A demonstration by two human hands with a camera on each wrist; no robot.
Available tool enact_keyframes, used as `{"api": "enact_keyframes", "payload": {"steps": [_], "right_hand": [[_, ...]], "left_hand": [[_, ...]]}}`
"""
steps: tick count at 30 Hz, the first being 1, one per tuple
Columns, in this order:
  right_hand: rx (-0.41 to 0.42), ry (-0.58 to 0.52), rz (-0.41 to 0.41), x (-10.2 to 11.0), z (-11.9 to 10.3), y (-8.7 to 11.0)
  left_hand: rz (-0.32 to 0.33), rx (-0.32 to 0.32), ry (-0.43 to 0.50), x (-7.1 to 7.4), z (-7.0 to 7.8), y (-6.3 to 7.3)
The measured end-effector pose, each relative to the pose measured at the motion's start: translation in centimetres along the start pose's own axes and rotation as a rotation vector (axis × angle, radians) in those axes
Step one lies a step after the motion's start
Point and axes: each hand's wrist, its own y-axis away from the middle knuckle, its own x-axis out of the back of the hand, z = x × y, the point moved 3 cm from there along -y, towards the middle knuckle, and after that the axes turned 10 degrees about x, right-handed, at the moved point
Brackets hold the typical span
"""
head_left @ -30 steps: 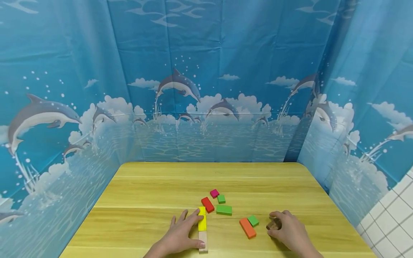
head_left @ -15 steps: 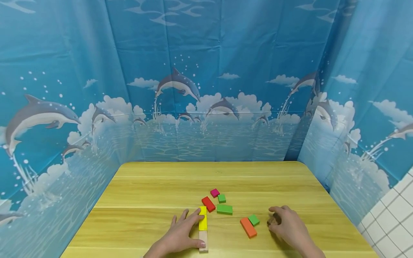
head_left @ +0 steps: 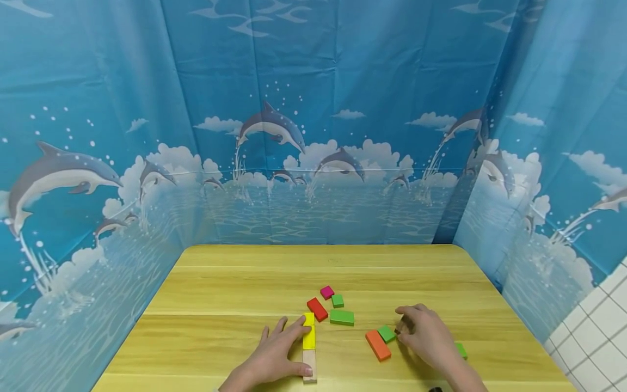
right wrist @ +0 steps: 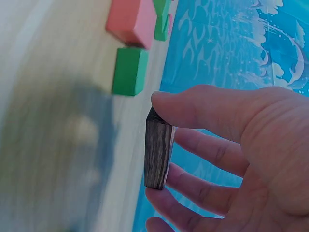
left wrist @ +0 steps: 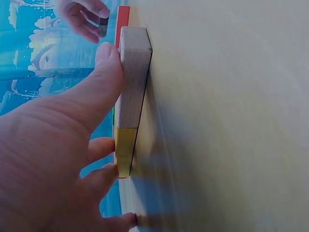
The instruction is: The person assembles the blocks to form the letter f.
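Note:
My left hand (head_left: 271,359) lies spread along a row of blocks. Its thumb rests on the plain wooden block (left wrist: 135,79), and its fingers touch the yellow blocks (head_left: 308,338) at the far end. My right hand (head_left: 428,335) pinches a dark brown, streaked wooden block (right wrist: 158,154) between thumb and fingers; in the head view the fingers hide most of it. Just left of those fingertips is a small green block (head_left: 386,334), up against an orange block (head_left: 378,345).
Beyond the row lie a red block (head_left: 317,309), a longer green block (head_left: 342,317), a small green one (head_left: 337,300) and a magenta one (head_left: 327,292). Another green block (head_left: 461,350) shows past my right wrist. A dark object (head_left: 435,389) is cut off at the bottom edge.
My right hand has moved left with the dark block, close to the small green block. A green block and a dark object now show near the right forearm. The left hand stays put.

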Motion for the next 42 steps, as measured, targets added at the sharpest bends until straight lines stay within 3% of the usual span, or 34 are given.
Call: {"api": "enact_keyframes", "payload": {"steps": [20, 33, 42], "right_hand": [[0.060, -0.068, 0.014, -1.7, -4.5, -2.6], [0.086, -0.088, 0.034, -2.7, -6.2, -4.0], [0.150, -0.110, 0.034, -3.6, -7.0, -5.1]], "left_hand": [[0.002, -0.011, -0.030, 0.4, 0.5, 0.3], [-0.017, -0.001, -0.042, 0.4, 0.1, 0.1], [-0.031, 0.008, -0.051, 0.6, 0.5, 0.0]]}}
